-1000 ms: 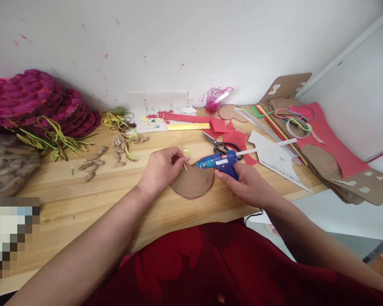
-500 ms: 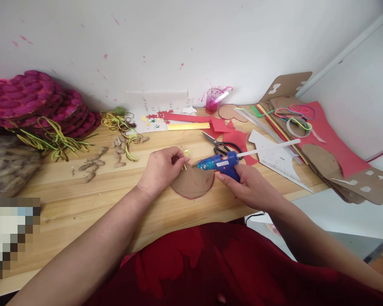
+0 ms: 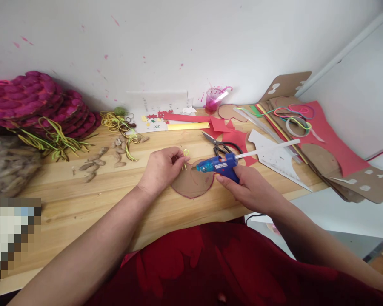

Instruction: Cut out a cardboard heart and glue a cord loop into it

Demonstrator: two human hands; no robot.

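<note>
My right hand (image 3: 247, 187) is wrapped round the handle of a blue glue gun (image 3: 221, 165), with a long white glue stick (image 3: 268, 147) poking out of its back end. Its nozzle points left, close over a brown cardboard piece (image 3: 193, 187) with a dark pinkish outline. My left hand (image 3: 164, 168) pinches a small loop of yellow-green yarn (image 3: 185, 159) at the upper left edge of the cardboard. The fingertips partly hide the yarn. Black-handled scissors (image 3: 225, 146) lie just behind the glue gun.
Red paper scraps (image 3: 239, 138), a yellow strip (image 3: 188, 126) and a cup of pink liquid (image 3: 213, 102) stand at the back. Peanuts (image 3: 97, 162), yarn and stacked pink braided pieces (image 3: 22, 100) are on the left. Cardboard sheets (image 3: 322, 159) and a tape roll (image 3: 295, 127) are on the right.
The glue gun has shifted slightly left and down, its nozzle now further over the cardboard. My left hand stays at the yarn, almost unmoved.
</note>
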